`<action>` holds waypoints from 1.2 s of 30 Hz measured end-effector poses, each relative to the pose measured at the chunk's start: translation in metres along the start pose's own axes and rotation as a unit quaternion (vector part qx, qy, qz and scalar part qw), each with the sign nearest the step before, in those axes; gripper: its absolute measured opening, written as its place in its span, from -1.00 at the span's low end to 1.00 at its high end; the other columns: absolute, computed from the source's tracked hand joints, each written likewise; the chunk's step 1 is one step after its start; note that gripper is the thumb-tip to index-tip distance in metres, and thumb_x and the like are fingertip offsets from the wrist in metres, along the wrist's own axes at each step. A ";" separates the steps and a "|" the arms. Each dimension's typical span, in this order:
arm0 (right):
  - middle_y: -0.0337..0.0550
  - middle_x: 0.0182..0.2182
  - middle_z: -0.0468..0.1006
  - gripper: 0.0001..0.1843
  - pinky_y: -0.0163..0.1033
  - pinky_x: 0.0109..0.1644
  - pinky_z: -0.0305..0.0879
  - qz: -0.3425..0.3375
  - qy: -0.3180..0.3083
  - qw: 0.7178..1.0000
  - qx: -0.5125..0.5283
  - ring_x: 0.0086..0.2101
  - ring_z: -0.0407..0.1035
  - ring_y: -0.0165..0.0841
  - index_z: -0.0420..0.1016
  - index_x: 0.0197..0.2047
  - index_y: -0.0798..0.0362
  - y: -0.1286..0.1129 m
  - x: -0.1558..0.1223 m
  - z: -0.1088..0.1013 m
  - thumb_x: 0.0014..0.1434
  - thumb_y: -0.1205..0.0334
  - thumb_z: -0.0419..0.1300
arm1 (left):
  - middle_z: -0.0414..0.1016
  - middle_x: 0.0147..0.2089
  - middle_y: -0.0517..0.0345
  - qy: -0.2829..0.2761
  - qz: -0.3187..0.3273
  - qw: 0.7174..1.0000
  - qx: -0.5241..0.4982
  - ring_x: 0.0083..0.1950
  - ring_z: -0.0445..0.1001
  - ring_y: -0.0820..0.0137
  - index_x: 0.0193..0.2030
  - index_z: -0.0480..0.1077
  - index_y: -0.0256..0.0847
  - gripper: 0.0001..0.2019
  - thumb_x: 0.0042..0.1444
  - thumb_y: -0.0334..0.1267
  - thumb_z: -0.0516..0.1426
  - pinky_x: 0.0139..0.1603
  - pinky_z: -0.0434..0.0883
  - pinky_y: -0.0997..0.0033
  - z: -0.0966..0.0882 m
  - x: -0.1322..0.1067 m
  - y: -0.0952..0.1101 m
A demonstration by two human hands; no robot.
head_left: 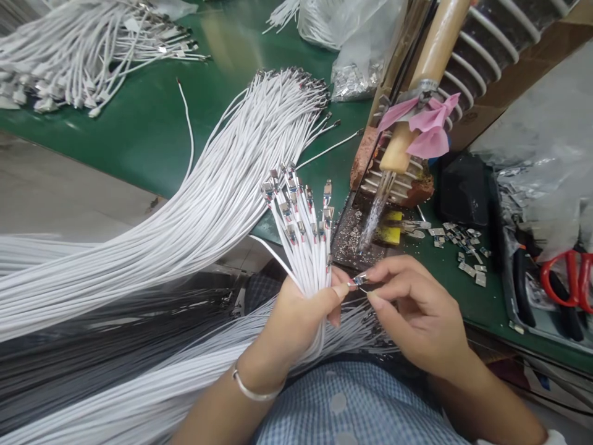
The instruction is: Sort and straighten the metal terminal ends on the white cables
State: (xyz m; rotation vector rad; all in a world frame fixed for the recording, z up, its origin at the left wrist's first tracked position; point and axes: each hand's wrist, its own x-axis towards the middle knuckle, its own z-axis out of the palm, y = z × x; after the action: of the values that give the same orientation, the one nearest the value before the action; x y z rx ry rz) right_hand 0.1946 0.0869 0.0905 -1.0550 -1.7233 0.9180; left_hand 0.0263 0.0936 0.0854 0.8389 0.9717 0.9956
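My left hand (pixel 301 315) is closed round a bunch of white cables (pixel 303 247) that fan upward, their metal connector ends (pixel 296 191) at the top. Its thumb and forefinger pinch one small metal connector (pixel 359 280). My right hand (pixel 414 303) meets it from the right, fingertips pinched on the same connector. Both hands hover over my lap, just below the tip of a soldering iron (pixel 377 213) with a wooden handle (pixel 430 68) fixed in a stand.
A thick sheaf of white cables (pixel 208 191) crosses the green table (pixel 139 123) from lower left. Another cable pile (pixel 78 55) lies top left. Loose metal shells (pixel 463 247) scatter right of the iron. Red-handled scissors (pixel 567 278) and pliers sit in a tray at right. Plastic bags (pixel 352 37) stand behind.
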 end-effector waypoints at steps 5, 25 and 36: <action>-0.19 -0.21 0.38 -0.76 -0.28 -0.11 0.27 -0.023 -0.082 0.996 0.003 -0.18 0.32 -0.41 0.32 -0.30 0.05 -0.004 -0.009 -0.009 0.03 0.57 0.13 | 0.36 -0.46 0.21 -0.030 -0.044 0.997 -0.057 -0.64 0.25 0.62 -0.53 0.38 -0.30 -0.84 -0.01 -0.28 0.19 -0.62 0.18 0.55 -0.001 -0.016 -0.013; -0.34 -0.58 0.22 -0.92 -0.39 -0.48 0.06 0.148 -0.402 0.901 -0.074 -0.55 0.12 -0.50 0.35 -0.37 0.11 -0.004 0.015 0.013 0.12 0.28 0.10 | 0.39 -0.59 0.19 0.069 -0.099 0.982 -0.146 -0.59 0.31 0.54 -0.44 0.40 -0.33 -0.74 -0.09 -0.15 0.28 -0.59 0.27 0.58 -0.023 -0.063 -0.070; -0.42 -0.67 0.11 -0.88 -0.42 -0.57 -0.08 0.283 -0.392 0.872 0.066 -0.61 -0.03 -0.55 0.32 -0.43 0.12 0.011 0.009 0.027 0.09 0.25 0.11 | 0.44 -0.60 0.17 0.087 -0.151 0.975 -0.139 -0.59 0.36 0.50 -0.39 0.42 -0.31 -0.72 -0.18 -0.18 0.32 -0.59 0.32 0.55 -0.021 -0.064 -0.073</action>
State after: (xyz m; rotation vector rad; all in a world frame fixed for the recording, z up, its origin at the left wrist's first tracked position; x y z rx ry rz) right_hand 0.1700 0.0953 0.0749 -1.2070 -1.9506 2.0319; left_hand 0.0128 0.0130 0.0294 0.3609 1.0435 0.9228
